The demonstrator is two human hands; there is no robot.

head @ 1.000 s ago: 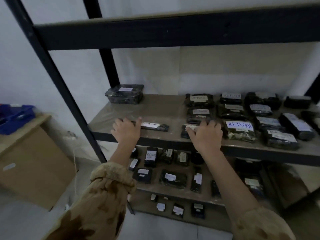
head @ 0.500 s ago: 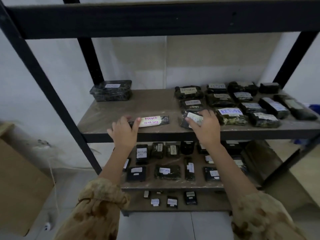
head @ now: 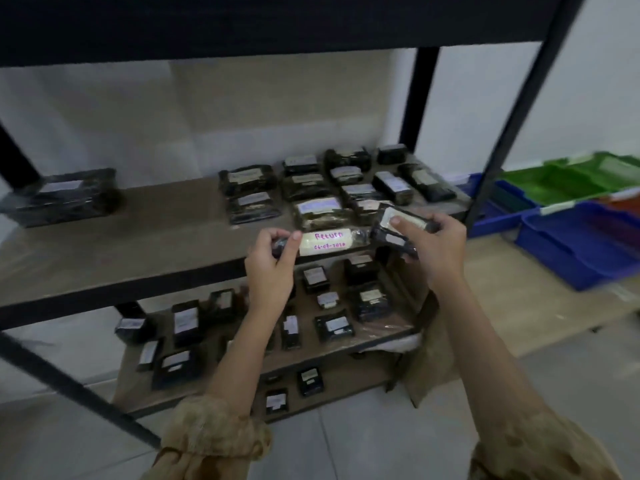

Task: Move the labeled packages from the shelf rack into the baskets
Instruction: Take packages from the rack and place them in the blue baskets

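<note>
Lifted off the brown shelf board [head: 138,237], the Return package [head: 323,241] hangs pinched in my left hand [head: 270,268], a dark package [head: 388,237] gripped in my right hand [head: 436,247], both over the board's front edge, blue and green baskets [head: 568,237] to its right, pale wall [head: 242,109] behind it.

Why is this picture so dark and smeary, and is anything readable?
Head view: dim, top beam nearly black; blur smears the edges, worst on the blue baskets and the lone package far left; sharpest at centre, where the long package in the left hand reads "Return"; the right hand holds a small package, label unreadable.
</note>
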